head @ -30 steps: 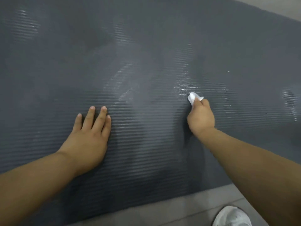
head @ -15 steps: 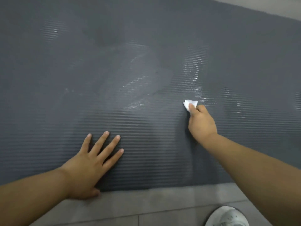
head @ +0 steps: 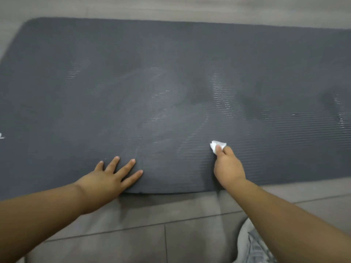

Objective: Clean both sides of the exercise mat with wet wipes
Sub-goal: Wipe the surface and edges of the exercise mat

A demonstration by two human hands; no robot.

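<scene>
A floor [head: 186, 211] of large grey tiles fills the near part of the view, crossed by thin dark grout lines [head: 133, 227]. A paler strip of floor shows beyond the far edge of the mat. Lying flat on the floor is a dark grey exercise mat [head: 171, 59], ribbed with fine lines along its length. It spans almost the whole width, with its rounded far-left corner visible and its right end running out of view. Pale, shiny wet streaks [head: 220, 92] mark the middle of its surface. A fold of light grey cloth [head: 250, 243] sits over the tiles at the lower right.
</scene>
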